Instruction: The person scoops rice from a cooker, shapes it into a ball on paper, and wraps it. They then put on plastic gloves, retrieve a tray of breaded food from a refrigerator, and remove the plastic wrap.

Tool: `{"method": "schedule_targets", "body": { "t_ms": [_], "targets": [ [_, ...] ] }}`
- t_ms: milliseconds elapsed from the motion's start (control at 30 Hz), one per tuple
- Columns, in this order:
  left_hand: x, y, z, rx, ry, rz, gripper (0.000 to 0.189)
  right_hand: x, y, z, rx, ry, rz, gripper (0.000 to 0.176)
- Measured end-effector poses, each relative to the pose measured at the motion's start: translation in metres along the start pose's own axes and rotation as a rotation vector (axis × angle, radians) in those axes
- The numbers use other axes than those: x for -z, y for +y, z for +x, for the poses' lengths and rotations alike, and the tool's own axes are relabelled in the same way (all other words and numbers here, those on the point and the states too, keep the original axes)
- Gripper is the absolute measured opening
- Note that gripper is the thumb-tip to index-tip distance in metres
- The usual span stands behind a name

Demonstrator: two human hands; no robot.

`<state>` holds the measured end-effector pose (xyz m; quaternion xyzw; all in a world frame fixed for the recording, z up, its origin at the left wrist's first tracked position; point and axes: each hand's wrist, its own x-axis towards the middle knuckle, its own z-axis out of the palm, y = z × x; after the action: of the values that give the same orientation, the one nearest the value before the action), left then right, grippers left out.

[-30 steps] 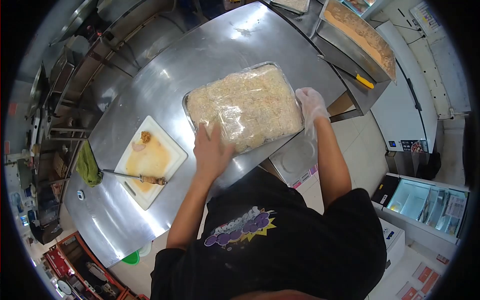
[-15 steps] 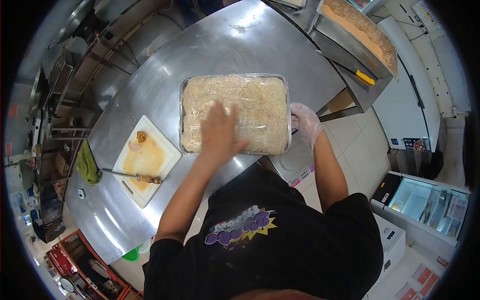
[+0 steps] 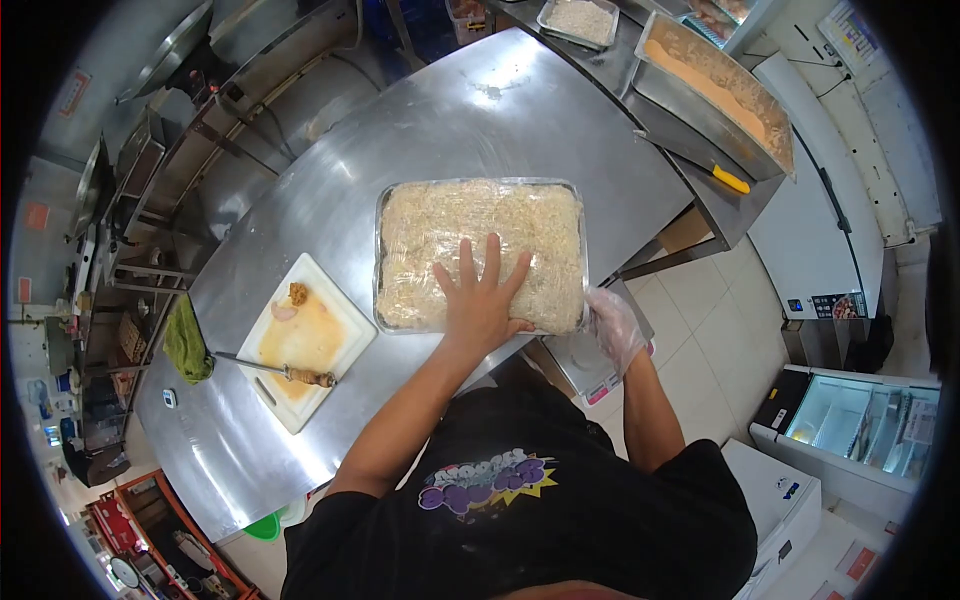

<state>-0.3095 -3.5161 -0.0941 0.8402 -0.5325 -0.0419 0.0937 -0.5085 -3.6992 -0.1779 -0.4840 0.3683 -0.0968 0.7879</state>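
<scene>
A rectangular metal tray stands near the front edge of the steel table. It is filled with a pale crumb-coated food under clear plastic wrap. Bare and with fingers spread, my left hand lies flat on the wrap near the tray's front side. My right hand, in a clear plastic glove, is at the tray's front right corner; its fingers are partly hidden there, and whether they grip the rim cannot be made out.
On the steel table, a white cutting board carries a sharpening rod and food scraps. Beside it lies a green cloth. A yellow-handled knife rests by a deep pan of orange powder at upper right.
My left hand has come down flat onto the wrap, lower and further right, its fingers now spread. The whole view has shifted, with the tray appearing lower. My right hand stays by the tray's right side.
</scene>
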Motion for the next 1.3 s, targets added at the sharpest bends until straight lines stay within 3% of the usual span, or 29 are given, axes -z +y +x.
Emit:
{"method": "schedule_targets", "body": {
  "t_ms": [167,467,633,700,833,867,900,933,1000,1033,1167,1267,1300],
  "targets": [
    [0.002,-0.002,-0.002,-0.01,0.02,0.012,0.114,-0.012,-0.002,-0.024,0.007,0.077,-0.071,0.029],
    [0.002,-0.015,-0.007,-0.058,0.075,0.057,0.108,-0.021,0.023,-0.047,-0.051,0.0,-0.09,0.029],
    [0.006,-0.015,-0.013,-0.051,0.072,0.008,0.109,-0.046,-0.012,-0.065,-0.227,0.067,-0.473,0.023],
    [0.0,-0.017,-0.016,-0.048,0.072,-0.017,0.109,-0.062,-0.038,-0.077,-0.281,0.038,-0.668,0.031],
    [-0.008,-0.018,-0.018,0.017,0.132,0.025,0.111,-0.042,-0.007,-0.107,-0.189,-0.036,-1.038,0.04],
    [-0.01,-0.018,-0.014,0.017,0.125,0.007,0.112,-0.033,0.003,-0.115,-0.206,0.002,-1.004,0.043],
    [-0.013,-0.015,-0.012,0.014,0.11,-0.021,0.112,-0.039,-0.001,-0.131,-0.354,0.114,-0.678,0.042],
    [-0.014,-0.01,-0.013,0.04,0.114,-0.017,0.112,-0.038,0.011,-0.13,-0.353,0.092,-0.693,0.042],
    [-0.007,-0.007,-0.011,0.045,0.087,-0.02,0.113,-0.036,0.034,-0.094,0.045,0.262,0.253,0.046],
    [-0.007,-0.005,-0.011,0.057,0.085,-0.027,0.114,-0.016,0.051,-0.06,-0.02,0.163,0.367,0.054],
    [-0.006,0.008,-0.01,0.165,0.063,-0.044,0.114,-0.051,0.046,-0.024,0.108,0.192,0.469,0.037],
    [0.004,0.01,-0.007,0.221,0.062,-0.048,0.117,-0.038,0.058,-0.018,0.205,0.105,0.471,0.037],
    [0.018,0.011,-0.008,0.183,-0.046,-0.078,0.118,-0.013,0.071,-0.01,0.194,0.019,0.432,0.043]
  ]
}}
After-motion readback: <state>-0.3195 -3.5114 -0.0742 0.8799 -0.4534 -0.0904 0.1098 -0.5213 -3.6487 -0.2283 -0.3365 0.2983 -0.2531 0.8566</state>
